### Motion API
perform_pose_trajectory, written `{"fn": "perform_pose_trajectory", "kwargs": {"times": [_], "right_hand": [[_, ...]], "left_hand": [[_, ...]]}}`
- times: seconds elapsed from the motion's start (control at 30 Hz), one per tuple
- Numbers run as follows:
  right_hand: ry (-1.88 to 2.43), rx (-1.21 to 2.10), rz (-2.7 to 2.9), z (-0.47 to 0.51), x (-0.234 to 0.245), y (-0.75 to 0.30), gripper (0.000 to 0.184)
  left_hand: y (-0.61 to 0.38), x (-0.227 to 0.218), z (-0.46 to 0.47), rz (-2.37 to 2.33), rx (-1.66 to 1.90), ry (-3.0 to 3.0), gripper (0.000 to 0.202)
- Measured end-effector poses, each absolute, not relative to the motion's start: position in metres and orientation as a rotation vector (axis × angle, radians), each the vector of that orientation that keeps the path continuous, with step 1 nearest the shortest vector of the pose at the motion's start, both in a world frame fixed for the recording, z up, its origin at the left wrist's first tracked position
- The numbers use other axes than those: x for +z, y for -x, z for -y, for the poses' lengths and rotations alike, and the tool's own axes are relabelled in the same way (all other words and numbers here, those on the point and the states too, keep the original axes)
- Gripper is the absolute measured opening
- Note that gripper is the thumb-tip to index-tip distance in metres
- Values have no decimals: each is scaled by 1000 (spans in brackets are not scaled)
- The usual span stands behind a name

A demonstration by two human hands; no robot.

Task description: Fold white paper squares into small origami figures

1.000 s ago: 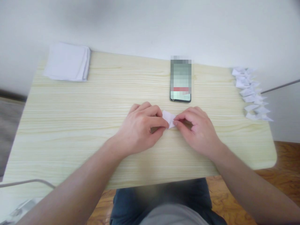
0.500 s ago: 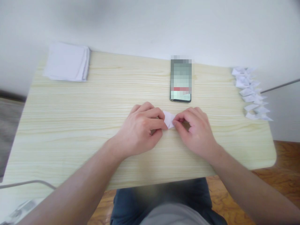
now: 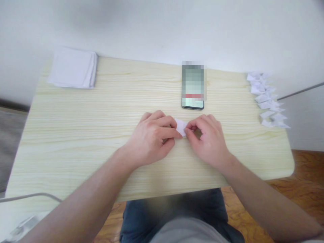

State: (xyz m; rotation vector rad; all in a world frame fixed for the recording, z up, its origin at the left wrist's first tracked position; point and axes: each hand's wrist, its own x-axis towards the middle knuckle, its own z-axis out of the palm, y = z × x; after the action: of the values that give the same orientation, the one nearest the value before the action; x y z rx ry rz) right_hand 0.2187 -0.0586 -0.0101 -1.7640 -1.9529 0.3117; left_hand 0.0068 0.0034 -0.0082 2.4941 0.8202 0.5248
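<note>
Since the earlier frame, the right hand (image 3: 208, 141) has edged closer to the left hand (image 3: 153, 140). The wood-grain table (image 3: 76, 135) bears a paper stack (image 3: 72, 67) far left, folded pieces (image 3: 263, 98) far right, a phone (image 3: 193, 86) beyond the hands. Between the hands sits the small folded paper (image 3: 180, 127), right thumb and forefinger pinching its right side, left fingers touching its left, whether pinching I cannot tell

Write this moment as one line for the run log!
left hand: touching small paper | right hand: pinching small paper | phone: beyond both hands
</note>
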Motion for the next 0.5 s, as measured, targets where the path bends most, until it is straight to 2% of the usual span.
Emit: {"fn": "perform_pose_trajectory", "kwargs": {"times": [0.33,0.5], "right_hand": [[1773,292,1905,58,-13,-216,4],[1808,151,1837,61,-18,-216,12]], "left_hand": [[-7,-9,-1,-776,531,-2569,29],[-8,-11,-1,-795,568,-2505,29]]}}
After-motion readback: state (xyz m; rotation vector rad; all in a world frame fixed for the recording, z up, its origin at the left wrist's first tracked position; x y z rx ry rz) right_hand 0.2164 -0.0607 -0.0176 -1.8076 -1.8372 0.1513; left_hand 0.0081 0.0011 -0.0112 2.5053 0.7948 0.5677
